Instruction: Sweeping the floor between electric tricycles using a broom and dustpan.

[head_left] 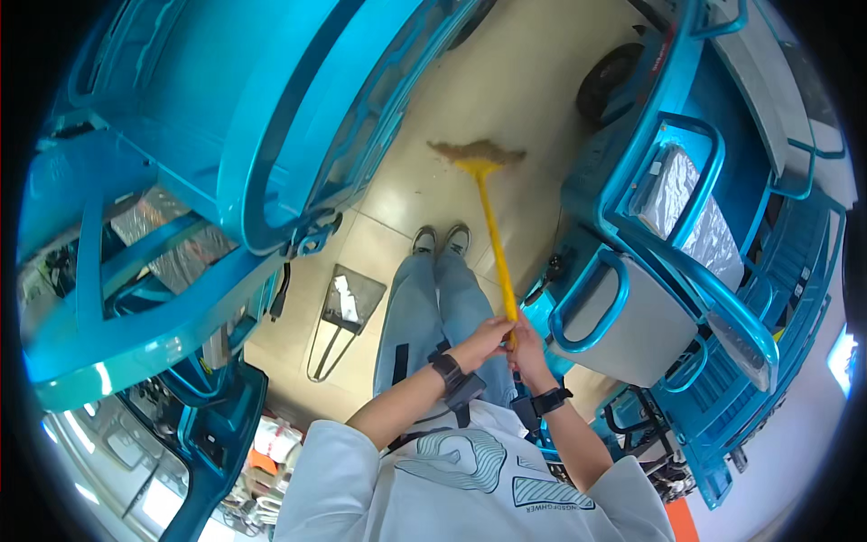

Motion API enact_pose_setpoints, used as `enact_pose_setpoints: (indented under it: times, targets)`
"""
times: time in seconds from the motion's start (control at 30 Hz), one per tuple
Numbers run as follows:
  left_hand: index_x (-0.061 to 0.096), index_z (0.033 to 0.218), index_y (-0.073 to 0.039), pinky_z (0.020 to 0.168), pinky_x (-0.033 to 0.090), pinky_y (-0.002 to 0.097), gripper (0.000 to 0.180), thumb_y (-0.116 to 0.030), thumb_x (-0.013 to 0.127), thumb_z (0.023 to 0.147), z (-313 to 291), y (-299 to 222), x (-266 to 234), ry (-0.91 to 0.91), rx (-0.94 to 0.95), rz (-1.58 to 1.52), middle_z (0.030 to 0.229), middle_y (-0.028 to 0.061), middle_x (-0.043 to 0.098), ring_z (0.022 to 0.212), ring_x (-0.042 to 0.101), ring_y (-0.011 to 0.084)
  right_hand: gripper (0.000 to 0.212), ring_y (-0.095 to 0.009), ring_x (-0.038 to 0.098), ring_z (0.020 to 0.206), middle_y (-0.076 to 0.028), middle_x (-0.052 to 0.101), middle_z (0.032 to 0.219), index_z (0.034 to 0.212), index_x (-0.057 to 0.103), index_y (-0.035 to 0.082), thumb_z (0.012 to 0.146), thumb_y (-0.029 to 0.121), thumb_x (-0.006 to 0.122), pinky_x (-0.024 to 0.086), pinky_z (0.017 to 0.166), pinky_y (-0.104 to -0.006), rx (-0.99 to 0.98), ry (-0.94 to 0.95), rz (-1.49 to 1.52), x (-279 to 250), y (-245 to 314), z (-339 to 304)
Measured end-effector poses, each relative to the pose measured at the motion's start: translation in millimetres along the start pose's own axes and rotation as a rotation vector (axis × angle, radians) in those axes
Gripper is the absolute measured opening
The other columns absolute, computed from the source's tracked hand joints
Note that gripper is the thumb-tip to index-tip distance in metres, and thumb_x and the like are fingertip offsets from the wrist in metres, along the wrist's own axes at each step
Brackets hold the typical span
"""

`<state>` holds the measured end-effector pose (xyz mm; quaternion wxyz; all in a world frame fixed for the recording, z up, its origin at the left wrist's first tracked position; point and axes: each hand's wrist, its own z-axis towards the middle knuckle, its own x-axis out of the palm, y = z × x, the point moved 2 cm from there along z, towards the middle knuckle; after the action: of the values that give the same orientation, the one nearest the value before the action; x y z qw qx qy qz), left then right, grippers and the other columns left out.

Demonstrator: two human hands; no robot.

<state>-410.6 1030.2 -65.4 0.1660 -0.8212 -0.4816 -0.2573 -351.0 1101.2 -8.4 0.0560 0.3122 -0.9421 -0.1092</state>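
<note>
A person's left hand (489, 338) and right hand (529, 350) close their fingers around the near end of a yellow broom (496, 239), its long handle slanting far and slightly left.

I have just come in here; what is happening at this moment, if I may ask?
A person holds the yellow handle of a broom with both hands, the left hand and the right hand close together. The broom reaches forward, and its brown bristles appear to rest on the tiled floor between blue vehicles. What looks like a dustpan lies to the left of the person's legs, held by neither hand.
</note>
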Motion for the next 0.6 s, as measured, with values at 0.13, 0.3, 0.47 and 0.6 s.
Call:
enact_pose_setpoints:
  times: [0.13,0.3,0.47,0.6]
  targets:
    - [0.043,0.110,-0.001,0.086,0.040,0.0303,0.031,-0.023,0.039,0.088,-25.6,-20.3,3.7,0.045,0.123,-0.330,0.108,0.0101,0.050,0.099,0.050,0.0176,0.041,-0.006,0.036,0.039,0.002,0.040,0.055,0.129,0.029,0.013,0.091,0.026,0.031,0.034,0.035,-0.0211,-0.151,-0.055,-0.087,-5.2,46.0,1.2]
    - [0.039,0.115,0.001,0.094,0.034,0.0317,0.037,-0.025,0.035,0.089,-49.1,-38.1,-19.9,0.111,0.235,-0.475,0.121,0.0139,0.043,0.112,0.042,0.0209,0.045,-0.015,0.052,0.051,-0.011,0.054,0.073,0.127,0.031,0.007,0.085,0.018,0.042,0.043,0.045,-0.0262,-0.688,-0.625,-1.254,-44.4,74.6,36.9]
    - [0.037,0.118,0.001,0.093,0.034,0.0321,0.039,-0.025,0.035,0.089,-37.9,-33.1,-36.0,0.089,0.322,-0.522,0.122,0.0142,0.042,0.112,0.042,0.0211,0.043,-0.018,0.053,0.055,-0.015,0.054,0.080,0.122,0.033,0.005,0.082,0.014,0.046,0.044,0.049,-0.0276,-0.643,-0.412,-0.921,-31.3,85.1,52.3]
    - [0.039,0.118,-0.001,0.092,0.035,0.0308,0.038,-0.025,0.037,0.088,-11.2,-29.2,-34.1,-0.044,0.389,-0.408,0.120,0.0124,0.045,0.111,0.043,0.0199,0.029,-0.007,0.040,0.040,-0.004,0.045,0.064,0.113,0.035,0.014,0.087,0.025,0.040,0.035,0.032,-0.0195,-0.117,-0.045,-0.203,-29.3,76.3,114.2]
